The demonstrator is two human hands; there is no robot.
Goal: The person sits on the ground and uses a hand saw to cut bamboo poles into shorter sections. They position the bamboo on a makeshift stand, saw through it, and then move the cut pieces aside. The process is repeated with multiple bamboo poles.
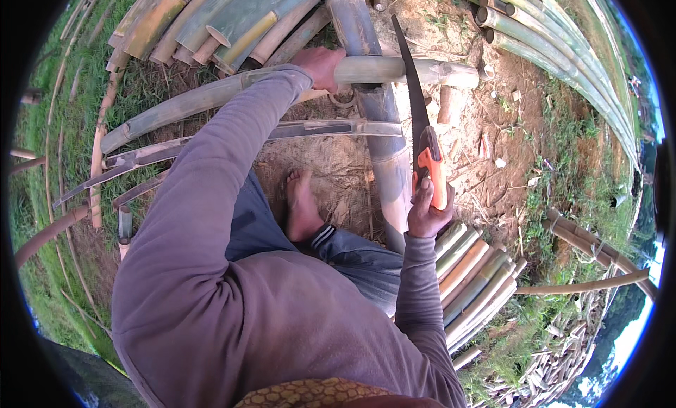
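Note:
My left hand (322, 65) grips a long pale bamboo pole (394, 70) that lies crosswise over a thick upright-running bamboo stem (384, 147). My right hand (427, 209) holds a hand saw (421, 119) by its orange and black handle. Its dark curved blade points away from me and ends just above the pole, near the pole's cut end. My bare foot (301, 205) stands on the sawdust-strewn ground beside the thick stem.
Bundles of cut bamboo lie at the top left (211, 24), top right (549, 42) and lower right (475, 274). Split bamboo strips (211, 144) lie on the left. Short offcuts (445, 104) and chips litter the bare soil. Grass surrounds the patch.

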